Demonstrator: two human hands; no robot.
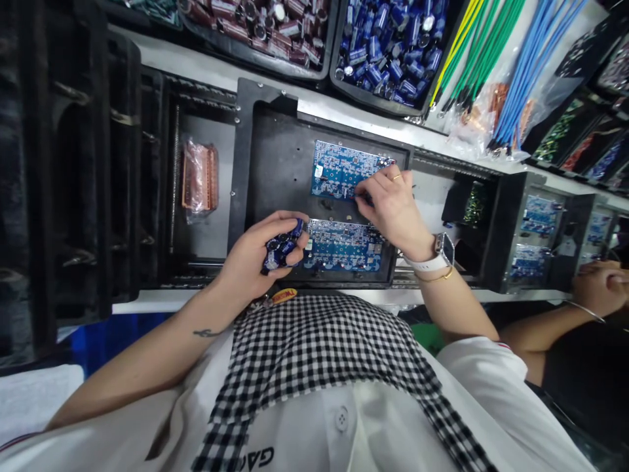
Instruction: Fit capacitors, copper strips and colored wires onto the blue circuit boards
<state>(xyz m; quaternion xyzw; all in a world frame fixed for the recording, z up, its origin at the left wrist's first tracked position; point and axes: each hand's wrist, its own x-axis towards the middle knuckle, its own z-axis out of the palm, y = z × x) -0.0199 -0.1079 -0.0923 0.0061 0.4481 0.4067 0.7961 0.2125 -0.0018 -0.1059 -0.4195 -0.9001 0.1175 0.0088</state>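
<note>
Several blue capacitors (pixel 281 249) are gathered in my left hand (pixel 255 252), its fingers curled round them beside the lower board. My right hand (pixel 390 203) is over the right part of the upper blue circuit board (pixel 339 172). Its thumb and index finger are pinched together at the board's lower edge, and whatever lies between them is hidden. The lower circuit board (pixel 344 244) lies parallel to the first, nearer my body. Both boards rest in a black tray (pixel 272 157) on the line.
Bins of brown capacitors (pixel 280 33) and blue capacitors (pixel 388 49) stand behind the tray. Green wires (pixel 491 49) and blue wires (pixel 531 72) lie at the upper right. A wrapped copper-coloured part (pixel 200 177) is at left. A co-worker's hand (pixel 602 288) is at far right.
</note>
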